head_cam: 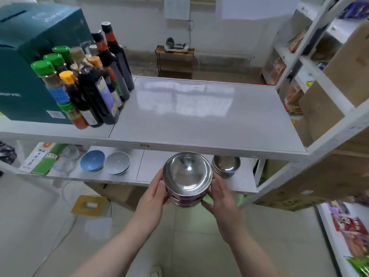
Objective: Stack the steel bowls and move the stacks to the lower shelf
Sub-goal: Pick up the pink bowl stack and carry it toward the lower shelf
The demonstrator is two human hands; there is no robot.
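Storeroom with pale tiled floor and white shelving; items are listed from the near edge outward.

1. Held stack of steel bowls (187,177): several nested bowls, upright, carried in the air just in front of the lower shelf's (243,183) front edge, not resting on it. The exact count cannot be told.
2. Left hand (154,193): pressed flat against the left side of the held stack, fingers curved around the bowl walls.
3. Right hand (220,193): pressed against the right side of the same stack, fingers wrapped toward its base.
4. Second stack of steel bowls (226,165): set on the lower shelf near its right end, just beside and behind the held stack.
5. Grey bowl (117,163) and blue bowl (92,160): side by side on the lower shelf left of its middle, both tilted toward the front edge.
6. Green and white packet (41,158): laid flat at the lower shelf's left end, with a clear plastic item (68,158) just beside it.
7. Upper shelf (199,116): glossy white top, bare across its middle and right part.
8. Sauce and seasoning bottles (89,86): clustered upright at the upper shelf's left part, green, yellow and red caps noted.
9. Dark green box (26,56): stood at the upper shelf's far left corner, touching the bottles.
10. Small wooden rack (174,60): placed on the floor against the back wall.
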